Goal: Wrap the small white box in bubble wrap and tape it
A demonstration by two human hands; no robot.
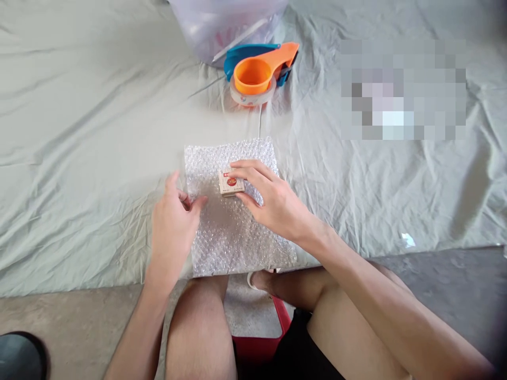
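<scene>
Head view: one small box [231, 182] is set on one sheet of bubble wrap [233, 211], slightly above the sheet's middle, and the sheet is spread flat on a wrinkled grey cloth [79, 132]. The box is pinched by the right hand [273, 200], with the fingers narrowed around it, forefinger along the far edge and thumb at the near corner. The left edge of the wrap is touched by the left hand [172, 221], whose fingers are loosely curled with the thumb out; whether the edge is actually gripped cannot be told.

Step judged in hand: the box is being placed and squared on the wrap, and no fold is made yet. For the next move a firm hold on the left edge would be needed, the box would have to be kept pressed down, and the wrap would have to be brought over it without sliding.

Count: one box, one bubble wrap sheet, one tape dispenser [261, 68] in orange and blue with a clear tape roll, lying well apart beyond the sheet's far edge, and one translucent plastic bag [222, 21] just behind it. A blurred patch is seen at the upper right, contents not readable. Two bare knees and a red stool [269, 343] are seen below.
</scene>
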